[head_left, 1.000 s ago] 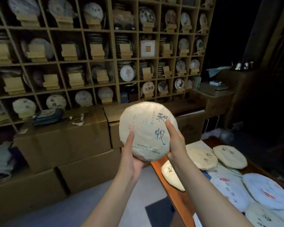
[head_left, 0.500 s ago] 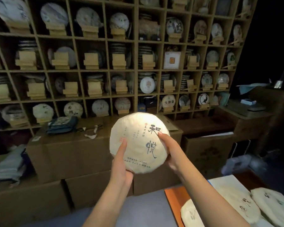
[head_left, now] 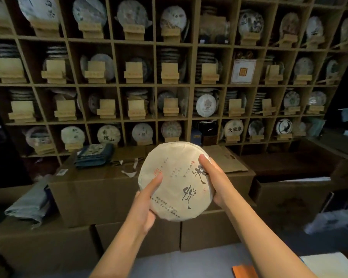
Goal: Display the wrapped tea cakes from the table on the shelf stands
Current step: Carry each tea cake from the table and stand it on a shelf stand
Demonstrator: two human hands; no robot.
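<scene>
An orange corner of the tabletop (head_left: 244, 271) is showing at the bottom edge, low and to the right of both forearms. Above it, the two hands are holding one wrapped tea cake (head_left: 174, 180) upright in the air, its printed face turned toward the camera. The left hand (head_left: 147, 205) is cupping the lower left rim, thumb lying across the paper face. The right hand (head_left: 214, 180) is gripping the right rim, thumb pressing over the black characters. Behind the cake, stacked cardboard boxes (head_left: 93, 195) are standing against the wall. Farthest back, the shelf (head_left: 189, 119) is filling the view, its compartments holding wooden stands (head_left: 170, 70), some bare, others carrying cakes.
</scene>
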